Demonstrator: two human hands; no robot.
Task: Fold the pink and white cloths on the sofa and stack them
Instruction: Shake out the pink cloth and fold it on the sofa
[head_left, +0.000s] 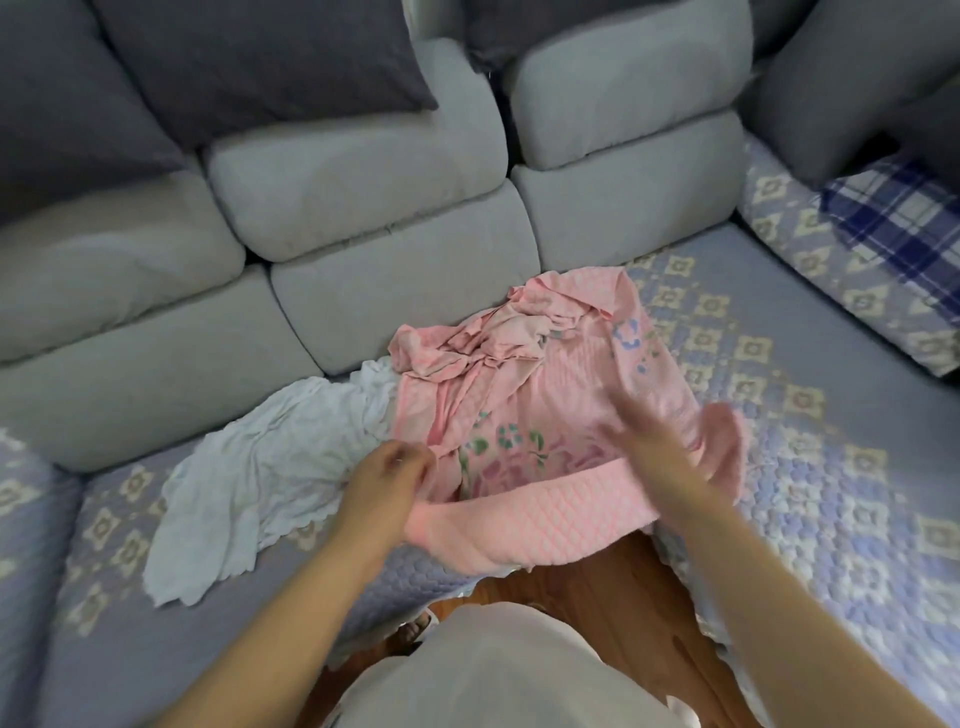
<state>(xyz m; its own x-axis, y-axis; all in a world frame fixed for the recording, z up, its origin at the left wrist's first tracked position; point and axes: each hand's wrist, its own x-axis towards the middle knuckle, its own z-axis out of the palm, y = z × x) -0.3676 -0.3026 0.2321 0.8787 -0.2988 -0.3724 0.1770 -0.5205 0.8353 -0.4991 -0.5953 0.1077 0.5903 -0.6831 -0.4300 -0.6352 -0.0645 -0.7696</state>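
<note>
1. The pink cloth (524, 395) sits mid-frame on the sofa seat (831, 519), with its near edge hanging off the front at about 6 o'clock. The far end, up at 12 o'clock, is bunched into a wrinkly heap against the back cushions (363, 218).
2. The white cloth (244, 467) lies crumpled at roughly 9 o'clock from the pink one. The two touch where the white one tucks under the pink edge, and it looks unfolded.
3. The left hand (387, 486) has its fingers curled in, pinching the near-left edge of the pink cloth.
4. The right hand (670, 457) is blurry, so take this loosely. Its fingers look spread and flat on the cloth at about 3 o'clock, more pressing or smoothing than gripping.
5. My read: it's early, the first fold of the pink cloth, or just flattening it out. Nothing is stacked.
6. The next move probably calls for sorting out that bunched far end first, then grabbing both near corners and carrying them to 12 o'clock so the edges line up.
7. There's also a blue plaid cloth (893, 218) up at 2 o'clock, well apart.
</note>
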